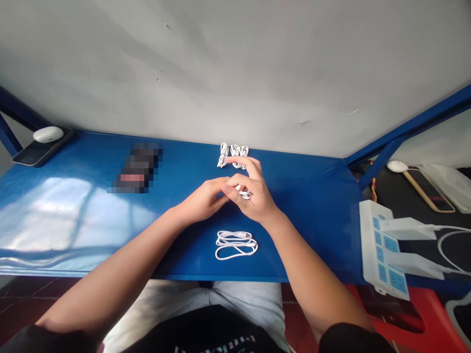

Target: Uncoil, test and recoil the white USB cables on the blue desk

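Note:
My right hand [251,193] is closed around a small bundle of white cable [246,195], part of which shows between the thumb and fingers. Its index finger sticks out to the left, bent, above the others. My left hand [206,198] meets it from the left, with curled fingers at the same bundle; their tips are hidden behind the right hand. Nearer me on the blue table [312,220] lies a loosely looped white cable [236,244]. Beyond the hands, several coiled white cables [223,154] lie in a row by the wall.
A blurred-out dark item [138,169] lies to the left. At the far left, a white mouse [48,134] rests on a dark flat pad [33,153]. A white power strip [382,250] with plugged-in chargers [412,228] stands right, near a red stool [429,314]. The wall [235,73] borders the table's back.

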